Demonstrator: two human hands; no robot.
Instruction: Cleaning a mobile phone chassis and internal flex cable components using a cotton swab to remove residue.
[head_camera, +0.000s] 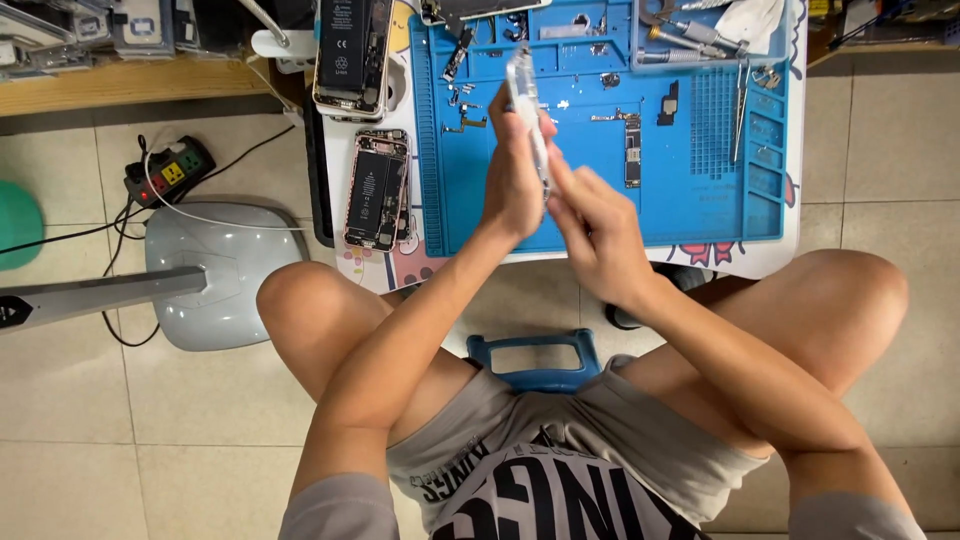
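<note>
Both my hands meet over the front of a blue repair mat (690, 200) on a small white table. My left hand (512, 185) grips a thin whitish phone part (524, 95), held on edge and pointing away from me. My right hand (595, 230) pinches the near end of the same part, fingers closed on its lower edge. On the mat beyond lie a small circuit board (632, 150), a black component (668, 103), screws and tweezers (740, 110).
Two opened phones lie left of the mat: one near (377, 190), one farther back (352, 55). A grey lamp base (215, 275) and a power strip (170, 172) sit on the tiled floor at left. A blue stool handle (532, 350) shows between my knees.
</note>
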